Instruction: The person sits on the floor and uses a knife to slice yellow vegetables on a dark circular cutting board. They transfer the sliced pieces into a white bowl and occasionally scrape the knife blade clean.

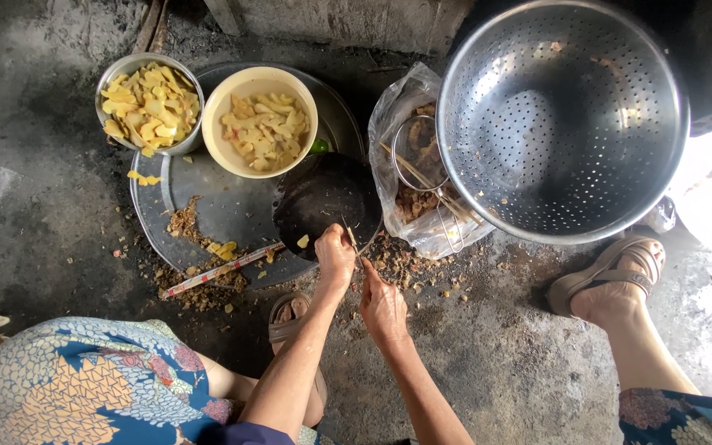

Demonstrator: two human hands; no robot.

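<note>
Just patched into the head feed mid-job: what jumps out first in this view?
The big perforated steel colander fills the upper right, beside a clear plastic bag. At upper left, a steel bowl and a cream bowl of pale yellow slices sit on a round metal tray. In the centre, the left hand and right hand work close together over scattered peelings.

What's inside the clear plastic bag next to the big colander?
The plastic bag holds brown scraps and a small wire strainer with thin sticks. The colander covers its right side, so anything there is hidden.
</note>
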